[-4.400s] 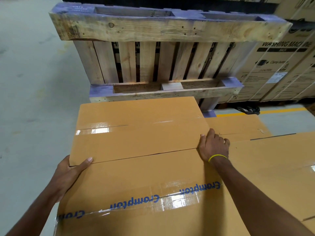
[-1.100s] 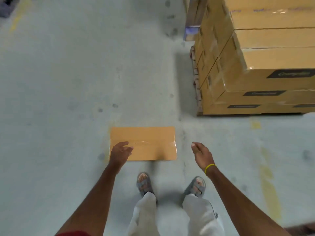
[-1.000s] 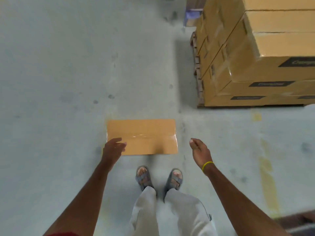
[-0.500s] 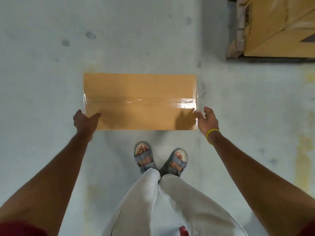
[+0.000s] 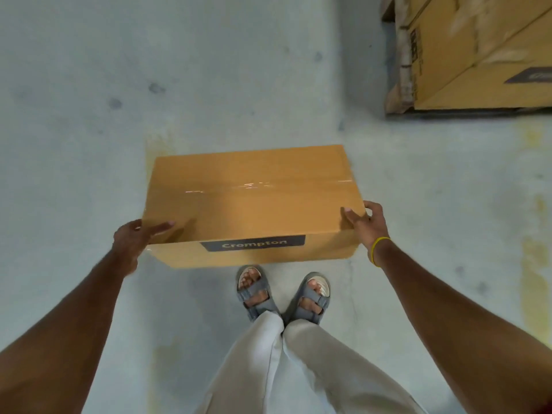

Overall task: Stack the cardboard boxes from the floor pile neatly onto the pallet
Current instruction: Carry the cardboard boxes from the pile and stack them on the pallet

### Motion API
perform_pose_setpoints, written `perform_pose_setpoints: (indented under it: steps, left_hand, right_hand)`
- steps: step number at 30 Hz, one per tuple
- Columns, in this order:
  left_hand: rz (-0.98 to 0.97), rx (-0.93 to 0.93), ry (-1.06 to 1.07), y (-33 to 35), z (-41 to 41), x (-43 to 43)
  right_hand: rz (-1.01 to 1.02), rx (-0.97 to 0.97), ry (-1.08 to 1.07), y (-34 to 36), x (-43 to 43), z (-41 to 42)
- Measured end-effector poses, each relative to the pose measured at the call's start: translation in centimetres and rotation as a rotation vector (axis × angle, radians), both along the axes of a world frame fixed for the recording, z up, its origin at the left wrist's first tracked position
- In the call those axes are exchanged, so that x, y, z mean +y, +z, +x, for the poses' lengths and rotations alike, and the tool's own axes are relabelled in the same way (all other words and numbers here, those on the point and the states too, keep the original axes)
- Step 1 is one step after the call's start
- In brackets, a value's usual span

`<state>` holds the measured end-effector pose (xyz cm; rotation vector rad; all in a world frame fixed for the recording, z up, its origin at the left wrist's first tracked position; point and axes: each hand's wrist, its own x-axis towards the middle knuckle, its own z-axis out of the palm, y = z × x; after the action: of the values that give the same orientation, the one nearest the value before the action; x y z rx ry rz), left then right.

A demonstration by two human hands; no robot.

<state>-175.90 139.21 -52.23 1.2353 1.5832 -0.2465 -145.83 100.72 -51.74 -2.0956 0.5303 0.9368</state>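
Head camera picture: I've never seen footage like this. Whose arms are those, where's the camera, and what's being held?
No machine here: a person wears a camera on the head, looking down, so you see their own arms, legs and sandals. The left hand and right hand grip the two ends of a taped box, thumbs on top, in front of the feet. Whether it has left the grey floor is unclear. At top right, stacked boxes sit on a pallet.
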Motion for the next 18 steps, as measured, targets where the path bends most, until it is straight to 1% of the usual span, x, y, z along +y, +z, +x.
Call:
perform_pose_setpoints:
  steps: [2, 5, 8, 9, 12, 14, 18]
  left_hand:
    - [0.022, -0.053, -0.008, 3.1, 0.3, -0.4]
    - [0.014, -0.111, 0.061, 9.0, 1.1, -1.0]
    - [0.034, -0.193, 0.103, 12.8, 1.5, -0.8]
    - [0.052, -0.234, 0.122, 15.2, 2.5, -1.2]
    - [0.109, -0.380, 0.085, 25.8, 7.2, -3.6]
    - [0.138, -0.459, 0.069, 32.3, 9.6, -4.3]
    - [0.199, -0.576, -0.068, 44.6, 13.9, -5.9]
  right_hand:
    - [-0.028, -0.019, -0.028, 3.4, -0.4, 0.9]
    - [-0.086, -0.035, -0.055, 10.1, -1.7, 1.9]
    - [-0.084, -0.075, -0.092, 17.1, -3.1, 2.8]
    - [-0.076, -0.101, -0.120, 19.5, -3.5, 3.1]
    - [-0.017, -0.171, -0.229, 27.6, -4.6, 4.2]
    - [0.026, -0.213, -0.282, 34.2, -5.5, 4.9]
    - [0.064, -0.307, -0.385, 46.4, -8.9, 6.1]
